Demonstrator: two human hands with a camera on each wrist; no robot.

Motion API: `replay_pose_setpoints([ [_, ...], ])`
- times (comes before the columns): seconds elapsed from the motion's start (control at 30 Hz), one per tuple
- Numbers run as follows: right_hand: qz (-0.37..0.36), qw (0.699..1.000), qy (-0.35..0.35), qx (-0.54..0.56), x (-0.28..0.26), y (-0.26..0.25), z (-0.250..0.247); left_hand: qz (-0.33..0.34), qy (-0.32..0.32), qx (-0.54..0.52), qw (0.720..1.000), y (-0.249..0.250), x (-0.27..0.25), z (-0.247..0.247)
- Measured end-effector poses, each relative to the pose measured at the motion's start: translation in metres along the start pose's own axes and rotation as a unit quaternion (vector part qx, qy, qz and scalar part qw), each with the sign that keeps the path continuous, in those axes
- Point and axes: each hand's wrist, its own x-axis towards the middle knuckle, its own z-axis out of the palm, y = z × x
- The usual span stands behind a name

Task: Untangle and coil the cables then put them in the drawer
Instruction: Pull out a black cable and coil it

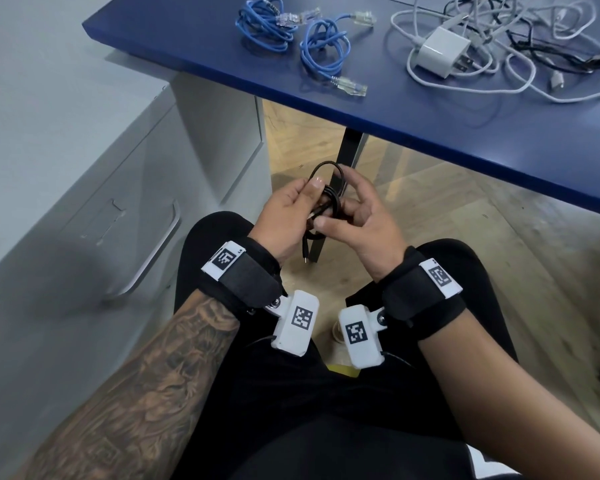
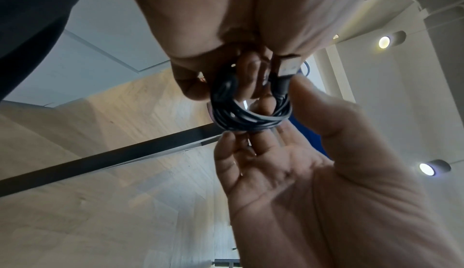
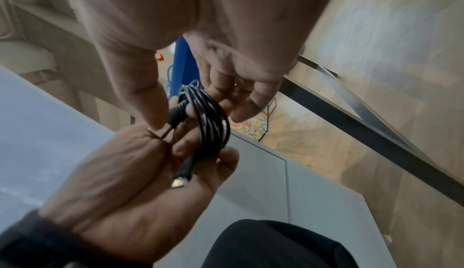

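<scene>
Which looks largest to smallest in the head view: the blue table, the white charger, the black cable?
1. blue table
2. black cable, coiled between left hand and right hand; nearer the camera, so unsure
3. white charger

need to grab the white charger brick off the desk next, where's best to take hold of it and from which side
Grip the white charger brick by its two broad flat faces, coming from above. It is a boxy block lying on the blue desk in a tangle of white and black cables, so a side approach would likely snag loops. Its own cord is plugged in and will trail.
</scene>
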Motion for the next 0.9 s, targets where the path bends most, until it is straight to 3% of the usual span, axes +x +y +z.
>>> replay_pose_setpoints([
  [0.07, -0.010, 0.999, -0.026, -0.030, -0.001, 0.000, 0.002, -0.002, 0.012, -0.001, 1.000, -0.002, 0.002, -0.001],
  [0.23, -0.029, 0.993, 0.039, -0.107, 0.002, 0.000, 0.009, -0.006, -0.001, -0.003, 1.000, -0.006, 0.003, -0.001],
  [0.5, -0.010, 0.992, 0.082, -0.094, 0.008, -0.003, -0.003, 0.008, -0.063, 0.042, 0.997, -0.002, 0.000, -0.003],
  [0.7, -0.013, 0.994, 0.041, -0.099, 0.005, -0.009, -0.011, 0.012, -0.038, 0.020, 0.999, 0.001, 0.005, -0.010],
  [0.8, 0.011, 0.996, 0.065, -0.057, 0.009, -0.011, -0.014, -0.001, -0.074, 0.026, 0.997, 0.000, 0.006, -0.015],
  [0.9, -0.012, 0.994, 0.073, -0.076, 0.011, -0.012, -0.015, -0.010, -0.105, 0.010, 0.994, -0.001, 0.006, -0.015],
])
